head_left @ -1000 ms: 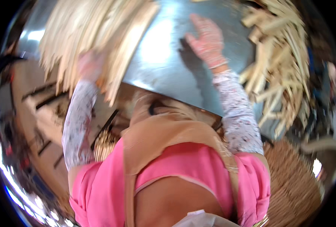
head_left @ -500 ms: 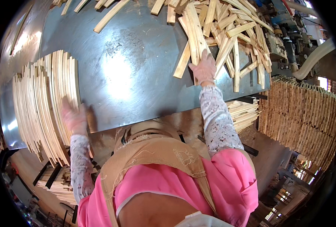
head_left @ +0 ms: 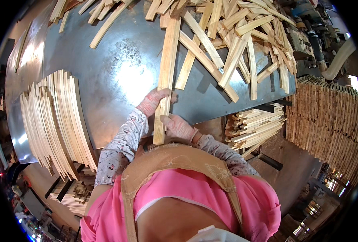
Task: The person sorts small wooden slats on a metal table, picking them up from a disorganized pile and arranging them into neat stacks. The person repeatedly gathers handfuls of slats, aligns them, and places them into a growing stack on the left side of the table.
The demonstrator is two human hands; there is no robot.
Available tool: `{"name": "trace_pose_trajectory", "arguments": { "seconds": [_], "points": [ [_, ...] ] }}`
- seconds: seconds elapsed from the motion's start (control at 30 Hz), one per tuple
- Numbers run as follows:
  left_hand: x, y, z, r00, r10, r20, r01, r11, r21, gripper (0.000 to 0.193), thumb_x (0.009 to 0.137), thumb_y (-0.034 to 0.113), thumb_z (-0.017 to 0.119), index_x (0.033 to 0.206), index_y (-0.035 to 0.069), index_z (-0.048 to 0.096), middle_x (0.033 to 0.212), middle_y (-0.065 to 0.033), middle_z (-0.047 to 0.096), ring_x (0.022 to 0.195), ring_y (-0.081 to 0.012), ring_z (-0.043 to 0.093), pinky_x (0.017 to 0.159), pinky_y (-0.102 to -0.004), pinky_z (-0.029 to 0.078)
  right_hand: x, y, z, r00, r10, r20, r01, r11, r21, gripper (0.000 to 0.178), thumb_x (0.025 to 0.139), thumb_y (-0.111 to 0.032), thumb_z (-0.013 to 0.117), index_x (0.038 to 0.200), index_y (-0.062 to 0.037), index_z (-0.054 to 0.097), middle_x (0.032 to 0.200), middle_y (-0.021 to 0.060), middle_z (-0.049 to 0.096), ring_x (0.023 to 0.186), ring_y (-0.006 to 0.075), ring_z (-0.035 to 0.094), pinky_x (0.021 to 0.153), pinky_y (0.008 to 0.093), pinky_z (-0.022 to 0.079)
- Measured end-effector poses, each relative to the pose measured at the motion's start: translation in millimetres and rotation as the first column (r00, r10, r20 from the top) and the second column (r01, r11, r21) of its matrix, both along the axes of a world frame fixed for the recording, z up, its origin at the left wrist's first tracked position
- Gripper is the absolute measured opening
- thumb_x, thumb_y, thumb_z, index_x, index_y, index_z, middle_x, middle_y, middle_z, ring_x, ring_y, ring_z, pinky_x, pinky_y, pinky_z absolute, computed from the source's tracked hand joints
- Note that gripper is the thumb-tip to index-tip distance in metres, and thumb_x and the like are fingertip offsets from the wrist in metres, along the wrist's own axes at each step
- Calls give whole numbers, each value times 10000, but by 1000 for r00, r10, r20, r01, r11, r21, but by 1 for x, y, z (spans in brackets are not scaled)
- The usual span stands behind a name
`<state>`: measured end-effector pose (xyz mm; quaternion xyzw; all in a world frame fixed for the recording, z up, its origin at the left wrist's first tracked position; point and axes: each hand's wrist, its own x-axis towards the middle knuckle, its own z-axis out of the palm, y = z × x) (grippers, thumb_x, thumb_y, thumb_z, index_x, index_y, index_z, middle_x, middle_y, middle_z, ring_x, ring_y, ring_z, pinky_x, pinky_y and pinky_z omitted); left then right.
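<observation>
Both hands, left hand (head_left: 154,101) and right hand (head_left: 179,127), clench one long wooden slat (head_left: 165,76) lying between them on the metal table (head_left: 106,72).

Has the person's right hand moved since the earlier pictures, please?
Yes. The right hand has come back from the loose slat pile to the near table edge, gripping a long slat.

Long pale wooden slat (head_left: 165,76): flat, straight, rectangular strip of light unfinished wood, faint grain. Lies flat on the grey metal bench (head_left: 118,76), running lengthwise from the pile at the far edge to the near edge, its near end projecting past that edge. Held at its near end between both gloved hands, one on either side.
</observation>
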<state>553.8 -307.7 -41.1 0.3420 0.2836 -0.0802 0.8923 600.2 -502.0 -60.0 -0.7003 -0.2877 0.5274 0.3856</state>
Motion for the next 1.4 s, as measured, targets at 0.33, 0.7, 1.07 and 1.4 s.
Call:
{"name": "trace_pose_trajectory", "arguments": {
  "seconds": [0.33, 0.7, 1.07, 1.4],
  "points": [
    [-124, 12, 31, 813, 148, -563, 500, 317, 806, 771, 872, 421, 802, 1438, -49, 573, 1487, -251, 579, 1377, -349, 569, 1162, -457, 454, 268, 50, 17, 169, 370, 914, 197, 896, -399, 836, 861, -273, 690, 1624, -74, 412, 1453, 275, 586, 1261, 423, 627, 1044, 509, 525],
    [-347, 43, 3, 321, 759, -566, 833, 58, 551, 848, 912, 454, 771, 1585, 56, 442, 1589, -235, 459, 1481, -391, 418, 1256, -583, 307, 130, 38, 36, 664, -76, 744, 125, 992, -10, 852, 856, -194, 754, 1612, -84, 378, 1341, 297, 644, 1166, 448, 688, 1022, 478, 565],
    [-183, -36, -45, 989, 148, 6, -148, 989, 10, 704, 1077, 576, 564, 1518, 27, 553, 1355, -168, 694, 1241, -260, 656, 1090, -416, 509, -18, 166, 19, 831, -437, -345, 490, 868, 80, 403, 1013, -251, 713, 1264, 35, 581, 971, 157, 724, 815, 284, 766, 778, 374, 631],
    [-274, 29, -38, 891, 264, -369, 118, 651, 750, 547, 978, 472, 681, 1291, 24, 696, 1160, -229, 765, 1124, -366, 727, 1007, -419, 547, -146, 62, -27, 804, 333, 492, -311, 942, -129, 582, 1021, -457, 621, 1347, 23, 574, 1122, 281, 725, 1081, 466, 704, 975, 500, 571]
  ]
}}
